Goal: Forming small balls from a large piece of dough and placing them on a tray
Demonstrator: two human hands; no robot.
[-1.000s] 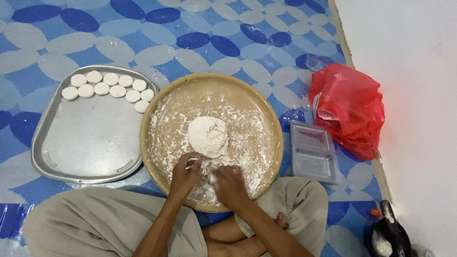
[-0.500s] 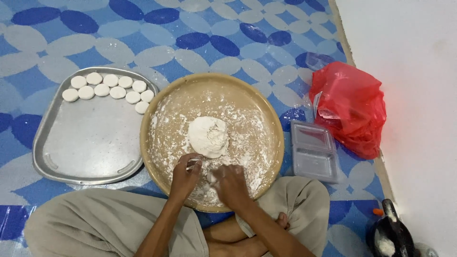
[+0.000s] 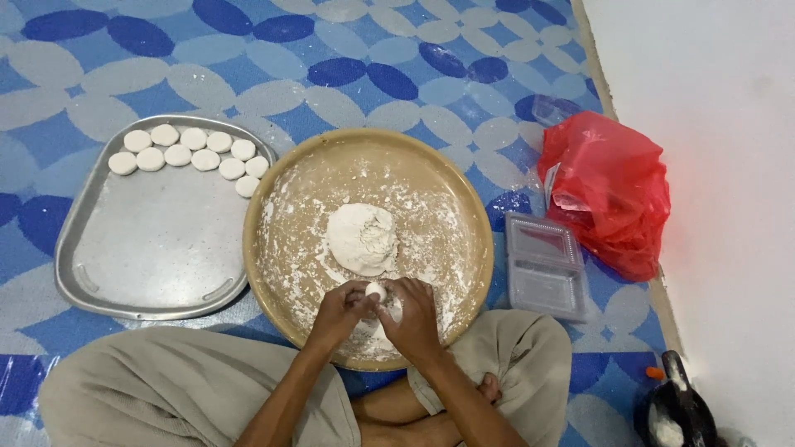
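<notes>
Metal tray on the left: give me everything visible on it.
The metal tray is dull silver, a rounded rectangle with a raised rim, lying flat on the blue-and-white patterned floor. Nine white dough discs sit in two rows along its far edge; the rest is bare. Its right rim meets or slips under the round floured tray. No hand touches it.

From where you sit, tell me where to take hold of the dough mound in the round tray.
Probably best to cup the dough mound low at its left and right flanks, coming from above: it sits as a soft dome, free on all sides on the floured round tray.
</notes>
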